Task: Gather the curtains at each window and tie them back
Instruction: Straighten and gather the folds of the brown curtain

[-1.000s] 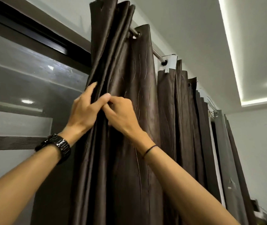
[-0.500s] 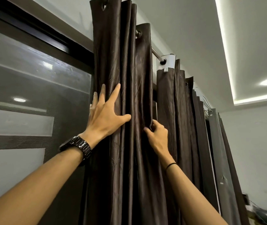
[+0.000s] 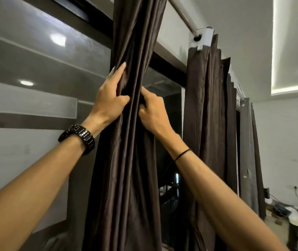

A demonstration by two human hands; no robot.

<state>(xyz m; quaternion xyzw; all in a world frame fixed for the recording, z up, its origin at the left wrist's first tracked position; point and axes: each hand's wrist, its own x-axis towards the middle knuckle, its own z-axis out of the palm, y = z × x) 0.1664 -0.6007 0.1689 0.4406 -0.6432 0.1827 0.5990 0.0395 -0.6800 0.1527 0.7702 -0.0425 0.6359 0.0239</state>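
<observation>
A dark brown curtain [image 3: 126,169] hangs from a metal rod [image 3: 180,13] and is bunched into a narrow column of folds at the left of the window. My left hand [image 3: 110,100], with a black watch on the wrist, grips the bundle from its left side, fingers reaching up along the folds. My right hand [image 3: 151,111] grips the same bundle from its right side, fingers curled into the cloth. The two hands squeeze the folds between them at head height.
A second brown curtain [image 3: 208,124] hangs gathered to the right, past a white rod bracket [image 3: 203,38]. Dark window glass [image 3: 170,142] shows between the two. Grey curtains [image 3: 246,151] hang farther right. A grey panelled wall [image 3: 26,105] lies left; clutter sits low right.
The curtain has been drawn leftward into a tight bundle, baring the glass and rod. My right hand moved left to meet the left hand, which went from flat on the cloth to gripping it.
</observation>
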